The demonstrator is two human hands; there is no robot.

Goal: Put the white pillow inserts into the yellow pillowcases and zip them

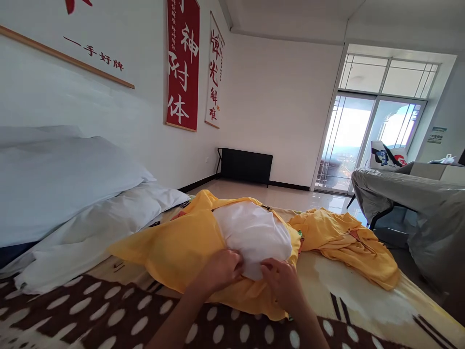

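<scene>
A yellow pillowcase (181, 245) lies on the bed with a white pillow (254, 223) partly inside it, bulging through the wide opening. My left hand (225, 267) is closed at the near left of this opening, its curled fingers on the pillowcase's edge. Across a small gap, my right hand (279, 276) has thumb and fingers pinched together at the near right of the opening, over the border of yellow cloth and white pillow. The fingertips of both hands are partly hidden by the cloth and the hands themselves.
White pillows (69, 179) are stacked at the left by the wall. A crumpled yellow cloth (348, 242) lies on the right of the patterned bedding (119, 317). Plastic-covered furniture (403, 189) stands beyond the bed's right edge, and a black folded panel (247, 166) leans against the far wall.
</scene>
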